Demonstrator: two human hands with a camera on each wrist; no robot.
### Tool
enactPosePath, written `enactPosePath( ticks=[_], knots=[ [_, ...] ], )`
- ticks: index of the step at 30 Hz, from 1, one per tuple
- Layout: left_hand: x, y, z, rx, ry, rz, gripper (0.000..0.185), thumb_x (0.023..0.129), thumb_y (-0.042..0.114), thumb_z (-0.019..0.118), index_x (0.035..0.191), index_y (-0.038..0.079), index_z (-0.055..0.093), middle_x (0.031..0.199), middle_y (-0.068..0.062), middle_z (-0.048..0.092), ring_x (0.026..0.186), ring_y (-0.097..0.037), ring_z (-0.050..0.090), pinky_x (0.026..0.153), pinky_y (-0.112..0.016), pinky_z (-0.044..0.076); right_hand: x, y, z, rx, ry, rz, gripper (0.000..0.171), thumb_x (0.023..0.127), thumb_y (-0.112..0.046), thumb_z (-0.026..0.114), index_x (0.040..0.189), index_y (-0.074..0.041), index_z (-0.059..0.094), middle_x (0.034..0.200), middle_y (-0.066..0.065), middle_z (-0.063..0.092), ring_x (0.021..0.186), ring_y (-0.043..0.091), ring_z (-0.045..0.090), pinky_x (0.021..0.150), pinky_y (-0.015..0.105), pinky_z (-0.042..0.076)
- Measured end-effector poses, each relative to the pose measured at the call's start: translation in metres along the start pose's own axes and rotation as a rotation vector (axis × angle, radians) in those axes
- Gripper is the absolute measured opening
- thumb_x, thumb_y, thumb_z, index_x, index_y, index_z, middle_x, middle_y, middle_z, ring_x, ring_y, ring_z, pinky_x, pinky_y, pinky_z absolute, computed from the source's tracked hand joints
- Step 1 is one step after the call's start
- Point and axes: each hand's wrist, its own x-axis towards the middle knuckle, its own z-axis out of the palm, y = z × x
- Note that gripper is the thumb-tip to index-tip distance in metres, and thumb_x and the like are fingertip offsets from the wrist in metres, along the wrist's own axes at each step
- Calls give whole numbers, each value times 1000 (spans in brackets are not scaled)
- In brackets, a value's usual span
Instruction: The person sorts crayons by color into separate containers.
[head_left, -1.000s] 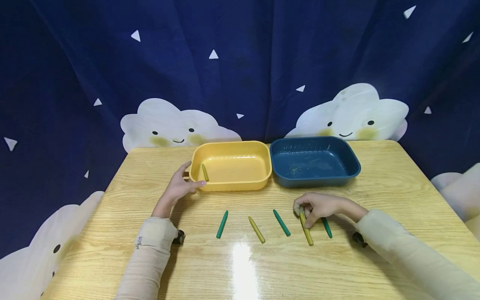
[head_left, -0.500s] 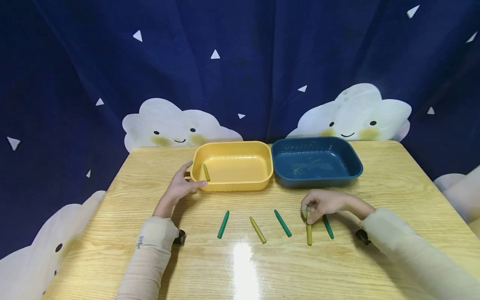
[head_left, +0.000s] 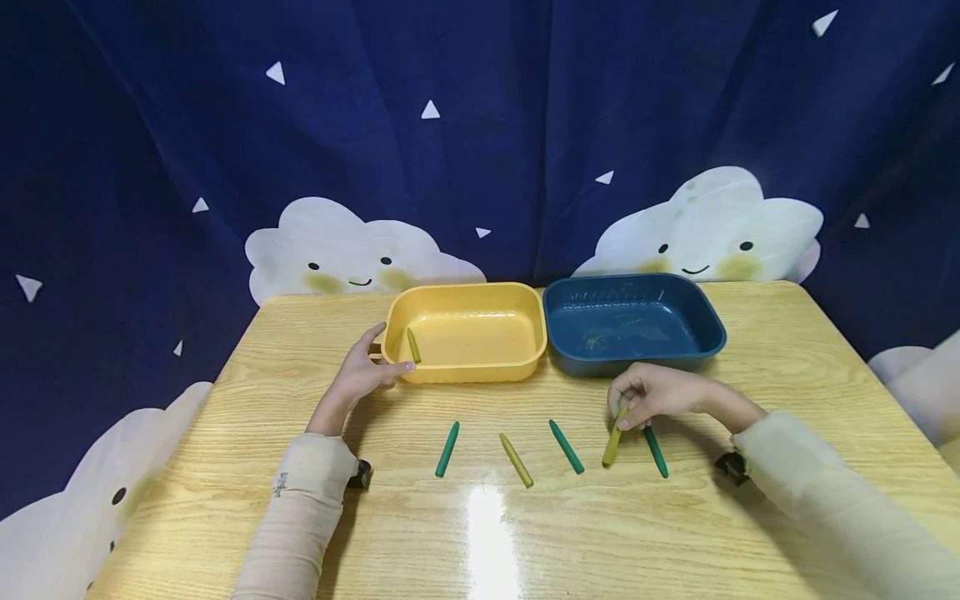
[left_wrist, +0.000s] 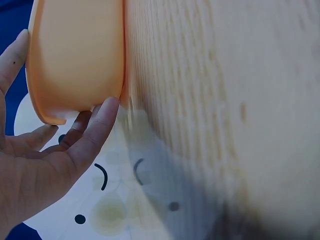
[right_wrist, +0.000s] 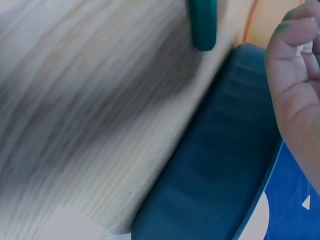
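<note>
While the left hand rests against the near left corner of the yellow tray, fingers loose and just touching the rim, the right hand is pinching the top end of a yellow crayon, tilted with its lower tip close to the wooden table. Right beside that hand lies a green crayon, and further left in the row are another green one, a yellow one and a third green one. One yellow crayon leans inside the yellow tray. Touching its right side is the dark blue tray
</note>
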Motion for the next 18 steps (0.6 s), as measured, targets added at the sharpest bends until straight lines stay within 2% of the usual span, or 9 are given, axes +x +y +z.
enactPosePath(
  ticks=[4,6,12,18],
  knots=[
    [0,1,0,11,6,-4,96,76,14,75,147,11,10,125,-26,37,88,-26,54,75,-41,52,-1,-4,-3,-8,44,10,4,84,2,61,83,-2,62,57,19,48,49,40,36,40,44,36],
    [0,1,0,14,6,-5,96,76,14,75,147,11,10,125,-26,37,88,-26,54,74,-40,53,-1,-5,-4,-5,57,3,7,84,3,60,82,-4,62,58,20,47,49,40,35,41,45,35],
    [0,0,0,4,2,-9,95,76,14,74,147,11,11,124,-26,37,87,-26,55,75,-41,53,-1,-10,-6,-2,96,-19,8,84,4,60,83,-4,62,59,20,48,48,32,41,42,41,42],
    [0,0,0,8,2,-10,95,76,14,74,147,11,11,124,-26,38,87,-25,55,75,-41,52,1,-14,-11,26,137,-60,7,83,5,60,84,-2,61,60,17,48,47,26,36,41,39,36]
  ],
)
